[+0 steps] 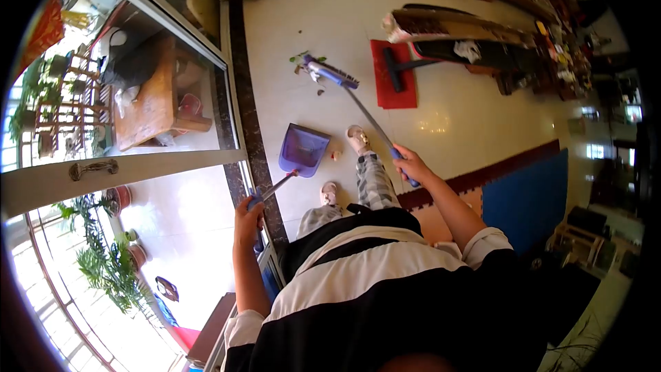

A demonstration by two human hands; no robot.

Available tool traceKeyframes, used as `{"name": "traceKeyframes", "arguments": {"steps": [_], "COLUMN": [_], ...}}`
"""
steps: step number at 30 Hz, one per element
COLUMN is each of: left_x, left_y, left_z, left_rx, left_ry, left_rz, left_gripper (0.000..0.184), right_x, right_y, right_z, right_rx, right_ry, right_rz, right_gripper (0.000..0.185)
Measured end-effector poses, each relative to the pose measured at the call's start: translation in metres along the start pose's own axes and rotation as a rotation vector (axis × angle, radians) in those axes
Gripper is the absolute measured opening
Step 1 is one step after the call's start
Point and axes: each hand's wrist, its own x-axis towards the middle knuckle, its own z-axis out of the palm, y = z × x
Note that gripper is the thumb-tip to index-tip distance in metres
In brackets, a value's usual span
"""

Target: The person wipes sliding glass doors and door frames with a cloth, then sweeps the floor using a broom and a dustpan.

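My right hand [412, 164] is wrapped round the handle of a broom [372, 118]. The broom's purple head [330, 72] is at the floor beside a small heap of green leaves and bits [300, 59]. In my left hand [248, 215] is the handle of a purple dustpan [303, 149], which sits low near the floor in front of my feet, its wide mouth facing away from me. A small pale scrap [336, 156] lies just right of the dustpan.
A glass sliding door [117, 171] with a dark stone threshold [241, 62] stands at my left. A red mat [399, 89] with a black T-shaped tool head [393, 69] lies ahead right, near wooden furniture [475, 27]. Blue foam matting [527, 196] is at the right.
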Motion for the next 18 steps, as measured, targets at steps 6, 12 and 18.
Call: {"name": "traceKeyframes", "arguments": {"steps": [6,12,18], "left_x": [0.035,0.072,0.094], "left_y": [0.027,0.068,0.102], "left_z": [0.051,0.107,0.141], "left_rx": [-0.131,-0.168,-0.141], "left_ry": [0.079,0.119,0.217], "left_rz": [-0.062,-0.148,-0.201], "left_gripper": [0.057,0.053,0.051], "right_x": [0.179,0.331,0.426], "right_y": [-0.067,-0.152,-0.188], "right_z": [-0.028,-0.025,-0.029], "right_rx": [-0.044,-0.095,-0.388], "right_ry": [0.01,0.05,-0.005], "right_rz": [-0.177,-0.206,-0.122], "right_gripper": [0.068,0.062,0.045]}}
